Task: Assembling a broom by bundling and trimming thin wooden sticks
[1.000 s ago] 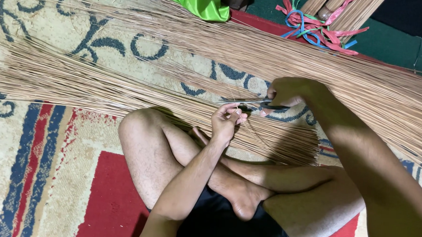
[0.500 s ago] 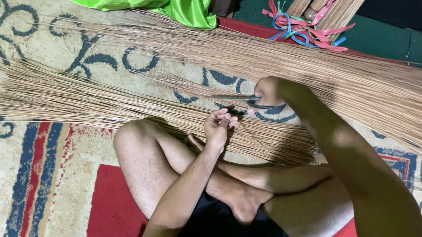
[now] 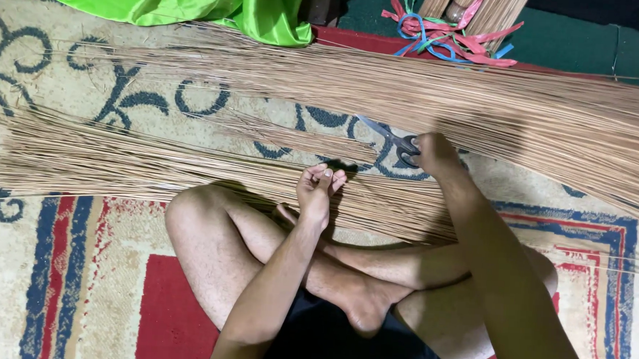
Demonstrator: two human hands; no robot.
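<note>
Right hand (image 3: 435, 154) clenches the scissors (image 3: 396, 141), left hand (image 3: 319, 190) pinches thin sticks (image 3: 190, 170) just beside — small trimmed bunch (image 3: 300, 139) lies beyond, big heaps (image 3: 481, 100) seemingly untouched.

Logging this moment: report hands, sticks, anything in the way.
Left hand pinching thin sticks above the knee. Right hand gripping scissors, blades lying on the carpet. Nothing between the hands.
</note>
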